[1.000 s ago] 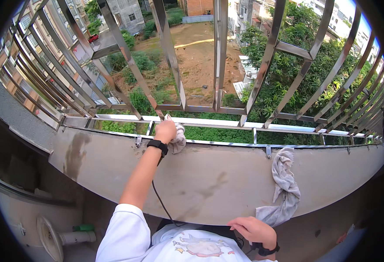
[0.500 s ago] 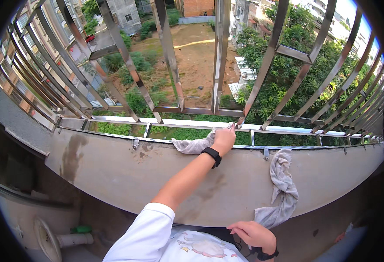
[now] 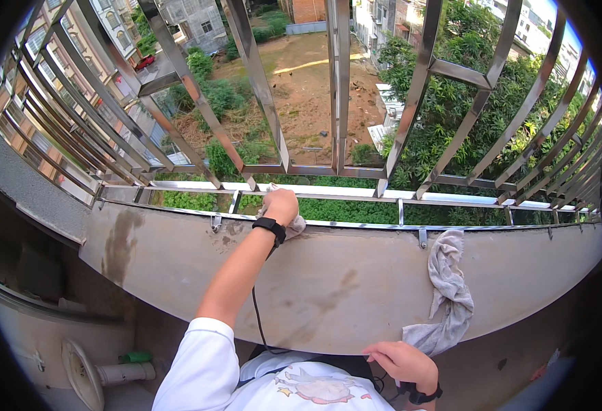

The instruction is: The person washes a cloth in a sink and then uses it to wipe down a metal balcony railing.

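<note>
My left hand (image 3: 280,205) is closed around a grey cloth (image 3: 297,227), pressed on the metal rail (image 3: 328,192) at the foot of the window bars. Most of that cloth is hidden under the hand; a crumpled end shows beside the wrist, over the ledge. My right hand (image 3: 402,363) hovers low in front of my body by the ledge's near edge. Its fingers are loosely stretched to the left, with nothing seen in them. Next to it, a second grey cloth (image 3: 449,288) lies twisted across the ledge from the rail to the near edge.
Tall metal bars (image 3: 253,82) rise beyond the curved concrete ledge (image 3: 356,274), which has dark damp patches (image 3: 121,240). Small metal brackets (image 3: 422,238) stick up along the frame. A black cable (image 3: 257,318) hangs from my left wrist. A white pedestal fan-like object (image 3: 82,373) sits lower left.
My left hand has slid left along the rail, bunching the cloth along with it. My right hand and the second cloth stay nearly where they were.
</note>
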{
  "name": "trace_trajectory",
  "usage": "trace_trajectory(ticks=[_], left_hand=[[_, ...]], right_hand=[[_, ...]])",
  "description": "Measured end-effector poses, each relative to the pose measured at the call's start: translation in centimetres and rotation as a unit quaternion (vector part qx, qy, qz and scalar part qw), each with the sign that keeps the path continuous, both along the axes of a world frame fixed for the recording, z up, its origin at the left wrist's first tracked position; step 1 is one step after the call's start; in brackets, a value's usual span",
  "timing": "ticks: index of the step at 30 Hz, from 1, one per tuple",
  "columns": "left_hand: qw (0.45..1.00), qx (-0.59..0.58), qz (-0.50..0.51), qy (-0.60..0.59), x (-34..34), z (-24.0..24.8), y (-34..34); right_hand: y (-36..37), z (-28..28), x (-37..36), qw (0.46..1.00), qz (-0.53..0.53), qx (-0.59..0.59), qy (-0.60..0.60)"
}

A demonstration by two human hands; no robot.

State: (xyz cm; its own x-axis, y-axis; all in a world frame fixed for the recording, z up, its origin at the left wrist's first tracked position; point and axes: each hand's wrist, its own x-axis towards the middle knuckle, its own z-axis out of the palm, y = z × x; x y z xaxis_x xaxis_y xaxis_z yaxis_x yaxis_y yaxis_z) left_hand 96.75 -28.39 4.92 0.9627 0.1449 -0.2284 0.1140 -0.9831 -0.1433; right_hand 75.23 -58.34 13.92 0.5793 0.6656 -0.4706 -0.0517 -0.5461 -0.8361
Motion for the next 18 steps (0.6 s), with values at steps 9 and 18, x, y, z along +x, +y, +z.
trace_trajectory(ticks=[9,18], left_hand=[[0.964,-0.184,-0.172,-0.082,2.1,-1.2,-14.5],[0.988,-0.105,-0.099,-0.053,0.9,0.4,-1.1]], right_hand=[[-2.1,-1.0,-1.8,0.999,-0.039,-0.005,-0.024],[-1.6,0.5,-0.6,0.994,-0.061,-0.054,0.067]])
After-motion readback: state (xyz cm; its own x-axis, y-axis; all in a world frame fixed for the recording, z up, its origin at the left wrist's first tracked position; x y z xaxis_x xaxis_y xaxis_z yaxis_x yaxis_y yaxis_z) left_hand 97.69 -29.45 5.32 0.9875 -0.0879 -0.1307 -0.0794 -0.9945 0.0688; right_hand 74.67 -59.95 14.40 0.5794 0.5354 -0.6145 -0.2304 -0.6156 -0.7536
